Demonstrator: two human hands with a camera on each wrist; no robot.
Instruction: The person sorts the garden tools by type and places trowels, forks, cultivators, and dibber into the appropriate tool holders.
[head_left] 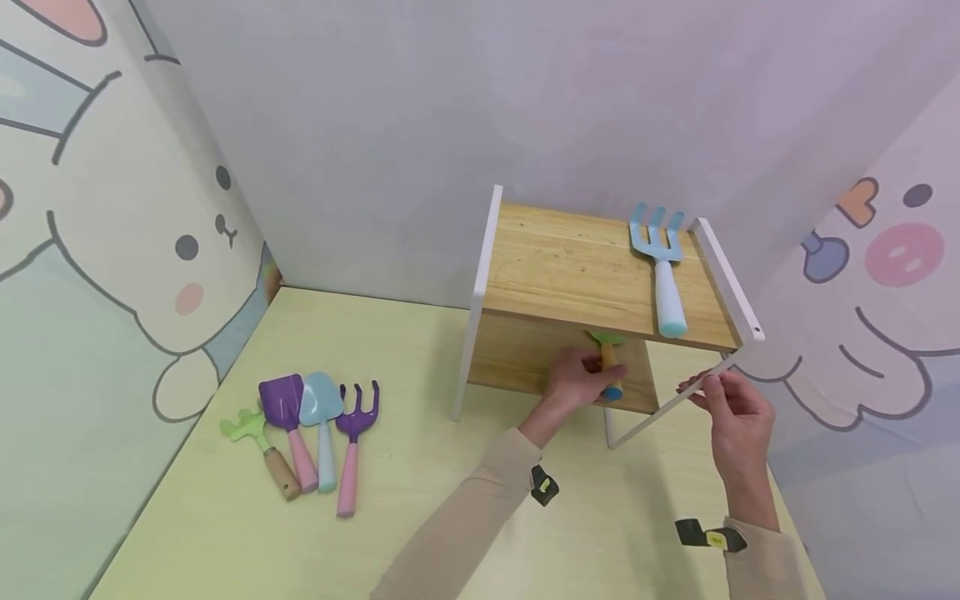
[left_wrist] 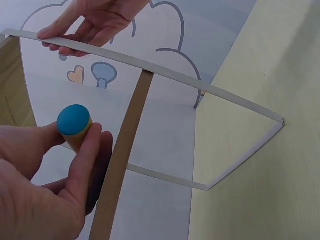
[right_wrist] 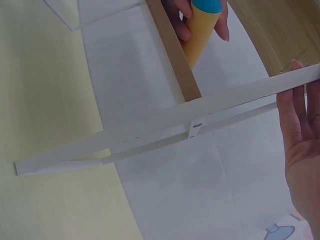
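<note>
L hand (head_left: pixel 572 382) is pinching the yellow hdl of a green-headed tool (head_left: pixel 608 367) btwn thumb & fingers, blue hdl end facing front; tool's in the rack's lower level, over the lower shelf (head_left: pixel 510 354), can't tell if it's touching the wood. R hand (head_left: pixel 738 417) grips the white side frame (head_left: pixel 727 282) on the rack's R side, thumb & fingers either side of the bar. Top shelf (head_left: pixel 562 267) has a lt blue fork (head_left: pixel 667 287) near its R edge, tines to back, hdl end at front. On the table (head_left: pixel 420 467), well L of rack, 4 more tools w/ hdls toward the person, L to R: green rake (head_left: pixel 251 427) w/ wood-colored hdl, purple shovel (head_left: pixel 285 404) w/ pink hdl, lt blue shovel (head_left: pixel 322 400), purple fork (head_left: pixel 360 421) w/ pink hdl. Both sleeves beige, w/ black gadgets at the wrists
</note>
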